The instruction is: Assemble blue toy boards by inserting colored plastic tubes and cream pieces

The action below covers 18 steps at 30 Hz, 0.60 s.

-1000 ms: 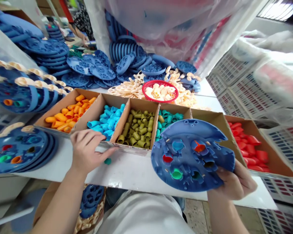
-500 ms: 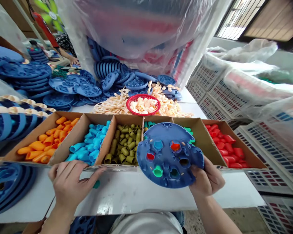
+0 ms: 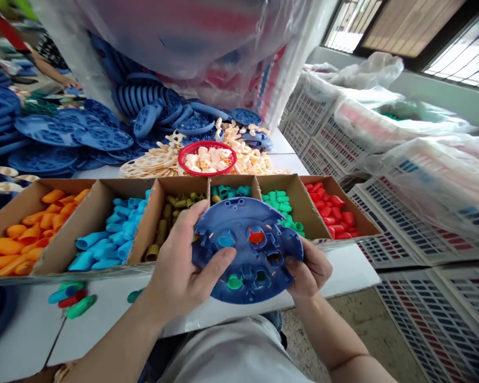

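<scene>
A round blue plastic disc (image 3: 245,266) is held in front of the cardboard bins, with light blue, red, green and dark coloured pieces set in its holes. My left hand (image 3: 187,260) grips its left side, the thumb lying over the face. At the right edge my right hand (image 3: 309,268) pinches the disc between thumb and fingers. On the white table to the left lie several loose pieces: blue, red and a green one (image 3: 82,307). A teal piece (image 3: 134,296) rests beside my left forearm.
A divided cardboard box (image 3: 143,226) holds orange, blue, olive, teal, green and red pieces. Behind it stand a red basket (image 3: 207,158) of cream parts and piles of blue discs (image 3: 50,130). Crates (image 3: 415,223) are stacked at the right. A person's hand (image 3: 72,84) shows far left.
My left hand has moved right, from beside the bins onto the disc, and now grips it. The view has shifted right, uncovering the loose pieces on the left.
</scene>
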### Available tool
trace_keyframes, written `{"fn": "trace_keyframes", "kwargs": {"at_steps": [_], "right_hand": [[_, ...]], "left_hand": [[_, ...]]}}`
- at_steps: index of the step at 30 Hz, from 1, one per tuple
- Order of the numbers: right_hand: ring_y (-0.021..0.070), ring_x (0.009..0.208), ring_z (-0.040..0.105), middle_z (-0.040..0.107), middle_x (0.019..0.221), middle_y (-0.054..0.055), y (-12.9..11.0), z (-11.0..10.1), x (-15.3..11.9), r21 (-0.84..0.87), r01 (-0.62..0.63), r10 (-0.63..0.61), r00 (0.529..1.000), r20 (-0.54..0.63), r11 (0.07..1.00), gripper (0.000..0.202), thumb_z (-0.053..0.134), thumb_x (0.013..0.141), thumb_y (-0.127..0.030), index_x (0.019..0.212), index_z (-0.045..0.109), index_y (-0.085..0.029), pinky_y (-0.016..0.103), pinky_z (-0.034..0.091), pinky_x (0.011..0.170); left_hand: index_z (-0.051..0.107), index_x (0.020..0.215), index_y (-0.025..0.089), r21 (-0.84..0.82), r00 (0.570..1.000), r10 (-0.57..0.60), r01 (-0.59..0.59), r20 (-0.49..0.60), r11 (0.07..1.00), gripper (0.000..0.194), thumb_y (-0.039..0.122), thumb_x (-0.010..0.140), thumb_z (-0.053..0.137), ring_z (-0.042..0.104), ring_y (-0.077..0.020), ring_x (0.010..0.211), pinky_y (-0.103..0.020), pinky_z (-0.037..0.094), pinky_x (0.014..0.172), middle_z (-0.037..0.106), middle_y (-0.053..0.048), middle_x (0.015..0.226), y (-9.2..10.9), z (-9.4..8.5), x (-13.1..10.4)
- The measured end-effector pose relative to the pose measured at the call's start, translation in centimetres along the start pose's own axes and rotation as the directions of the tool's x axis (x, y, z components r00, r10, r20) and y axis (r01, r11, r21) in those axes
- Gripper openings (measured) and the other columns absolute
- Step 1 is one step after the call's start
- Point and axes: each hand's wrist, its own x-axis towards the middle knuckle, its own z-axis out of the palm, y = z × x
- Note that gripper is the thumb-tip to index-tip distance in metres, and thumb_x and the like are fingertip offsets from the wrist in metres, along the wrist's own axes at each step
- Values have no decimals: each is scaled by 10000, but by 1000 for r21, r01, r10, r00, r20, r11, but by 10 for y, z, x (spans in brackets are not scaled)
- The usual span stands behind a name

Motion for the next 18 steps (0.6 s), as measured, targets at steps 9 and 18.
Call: {"fn": "trace_keyframes", "kwargs": {"at_steps": [9,18], "right_hand": [[213,677,751,807,917,-14,-7,1,8,52,11,-11,1000,14,999,401,633,847,-286,1219,781,-302,311,628,626],[209,674,754,802,899,-21,-14,5,8,91,37,-42,998,55,995,450,602,862,-220,1271,759,-320,297,628,631]], "left_hand": [[676,1065,201,262,896,413,-444,165,857,266,323,858,790,592,-285,919,-461,460,830,689,-87,962,34,12,-9],[682,1145,219,221,934,334,-355,129,908,285,425,948,691,653,-248,958,-395,543,856,690,-76,1060,6,-36,54]]}}
